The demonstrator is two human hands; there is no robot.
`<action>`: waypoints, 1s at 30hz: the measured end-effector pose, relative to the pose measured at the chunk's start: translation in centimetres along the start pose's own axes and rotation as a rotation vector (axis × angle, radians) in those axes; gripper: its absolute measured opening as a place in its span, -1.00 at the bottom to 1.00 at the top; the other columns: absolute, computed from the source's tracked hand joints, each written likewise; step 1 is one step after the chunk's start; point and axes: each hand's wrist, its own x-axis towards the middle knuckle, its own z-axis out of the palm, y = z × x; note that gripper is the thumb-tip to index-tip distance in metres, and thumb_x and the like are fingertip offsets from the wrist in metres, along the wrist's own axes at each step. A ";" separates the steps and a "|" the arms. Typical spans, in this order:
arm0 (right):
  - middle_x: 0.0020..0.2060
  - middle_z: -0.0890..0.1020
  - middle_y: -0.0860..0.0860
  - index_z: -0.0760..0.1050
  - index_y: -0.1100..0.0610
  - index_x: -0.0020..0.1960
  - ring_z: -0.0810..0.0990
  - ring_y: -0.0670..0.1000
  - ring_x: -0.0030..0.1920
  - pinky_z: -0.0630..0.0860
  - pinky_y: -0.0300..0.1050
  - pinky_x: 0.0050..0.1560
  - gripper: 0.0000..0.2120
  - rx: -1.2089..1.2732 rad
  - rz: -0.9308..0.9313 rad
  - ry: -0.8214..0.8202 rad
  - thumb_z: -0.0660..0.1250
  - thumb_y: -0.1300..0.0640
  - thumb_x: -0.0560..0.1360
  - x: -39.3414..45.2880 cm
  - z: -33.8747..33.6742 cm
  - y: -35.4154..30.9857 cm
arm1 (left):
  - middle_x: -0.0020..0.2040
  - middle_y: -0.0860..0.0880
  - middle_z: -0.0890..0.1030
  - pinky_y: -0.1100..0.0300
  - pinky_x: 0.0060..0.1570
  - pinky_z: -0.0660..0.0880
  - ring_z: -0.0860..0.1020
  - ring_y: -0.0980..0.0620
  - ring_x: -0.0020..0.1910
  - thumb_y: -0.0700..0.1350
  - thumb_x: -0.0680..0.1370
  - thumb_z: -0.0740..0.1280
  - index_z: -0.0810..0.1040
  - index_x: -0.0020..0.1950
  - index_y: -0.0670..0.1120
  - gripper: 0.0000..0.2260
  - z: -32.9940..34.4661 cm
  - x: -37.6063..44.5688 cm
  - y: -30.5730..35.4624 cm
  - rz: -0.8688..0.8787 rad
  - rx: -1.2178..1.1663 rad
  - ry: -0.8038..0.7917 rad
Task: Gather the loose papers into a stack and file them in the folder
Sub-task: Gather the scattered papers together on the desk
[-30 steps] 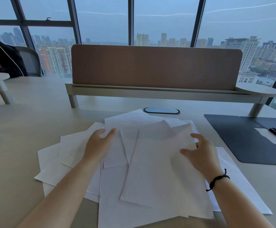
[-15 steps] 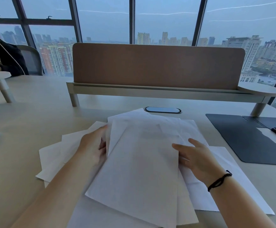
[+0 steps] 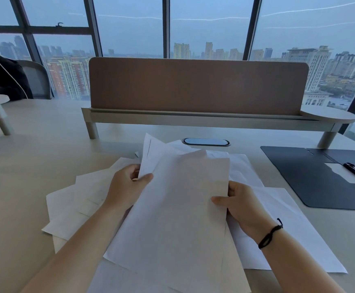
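Both hands clamp a sheaf of papers (image 3: 178,208) mid-bench: left hand (image 3: 127,187) fingers pinch its left edge, right hand (image 3: 239,205) fingers grip its right edge. More loose sheets (image 3: 77,199) lie beneath. The open folder (image 3: 312,178) waits right, well apart. Half a second ago the sheets lay flatter; now they're squared and tilted up.

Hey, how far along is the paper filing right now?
Early. Done: a few sheets are gathered into a rough bundle. In hand: the left hand and right hand grip the bundle's sides, edges not yet squared. Left: loose sheets lie on the desk to the left and under the right hand, and the open folder on the right holds none of the bundle.
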 end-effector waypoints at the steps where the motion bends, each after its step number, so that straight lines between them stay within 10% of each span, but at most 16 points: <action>1: -0.08 0.77 0.14 0.67 0.22 0.06 0.75 0.20 -0.05 0.63 0.23 0.12 -0.72 -0.001 -0.002 0.003 0.42 0.48 0.43 0.0 0.0 0.0 | -0.12 0.09 0.74 0.15 -0.12 0.61 0.71 0.08 -0.16 -0.11 0.51 0.47 0.66 -0.01 0.07 -0.89 0.1 -0.1 0.1 0.003 -0.010 -0.036; 6: -0.10 0.77 0.14 0.70 0.21 0.01 0.75 0.20 -0.06 0.64 0.22 0.11 -0.81 -0.014 0.023 -0.017 0.46 0.40 0.44 -0.3 -0.1 -0.3 | -0.17 -0.06 0.58 0.14 -0.16 0.36 0.52 -0.02 -0.19 0.02 0.63 0.27 0.61 -0.05 -0.27 -0.66 0.2 0.2 0.5 -0.125 -0.134 0.017; 11: -0.11 0.75 0.27 0.68 0.29 -0.09 0.71 0.33 -0.04 0.64 0.27 0.05 -0.93 0.065 0.073 0.103 0.41 0.36 0.48 -0.3 -0.3 -1.0 | 0.05 -0.17 0.73 -0.10 0.18 0.51 0.67 -0.21 0.04 -0.03 0.55 0.36 0.70 0.06 -0.15 -0.76 -0.4 0.4 0.6 -0.395 -0.526 -0.008; 19: 0.05 0.64 0.38 0.44 0.45 0.31 0.59 0.22 -0.09 0.54 0.26 0.13 -0.63 0.428 0.210 0.367 0.31 0.38 0.52 0.5 -2.2 -0.9 | -0.23 -0.14 0.64 0.21 -0.41 0.46 0.58 -0.07 -0.37 -0.23 0.51 0.34 0.62 -0.05 -0.15 -0.92 -0.2 0.3 0.5 -0.425 -0.554 -0.111; 23: -0.05 0.65 0.22 0.52 0.28 0.15 0.65 0.25 -0.08 0.55 0.33 0.16 -0.83 0.530 0.253 0.345 0.31 0.33 0.57 0.6 -2.2 -0.9 | -0.22 -0.16 0.61 0.11 -0.34 0.57 0.61 -0.08 -0.35 -0.20 0.52 0.29 0.57 -0.01 -0.20 -0.89 -0.2 -0.3 1.1 -0.425 -0.518 -0.336; 30: 0.06 0.67 0.27 0.54 0.27 0.19 0.67 0.28 -0.02 0.67 0.13 -0.07 -0.80 0.504 0.202 0.175 0.25 0.38 0.60 0.5 -0.4 -0.3 | -0.07 -0.25 0.68 -0.02 -0.25 0.62 0.66 -0.22 -0.15 0.30 0.58 0.19 0.68 0.14 -0.03 -0.52 0.1 -0.9 1.7 -0.414 -0.508 -0.431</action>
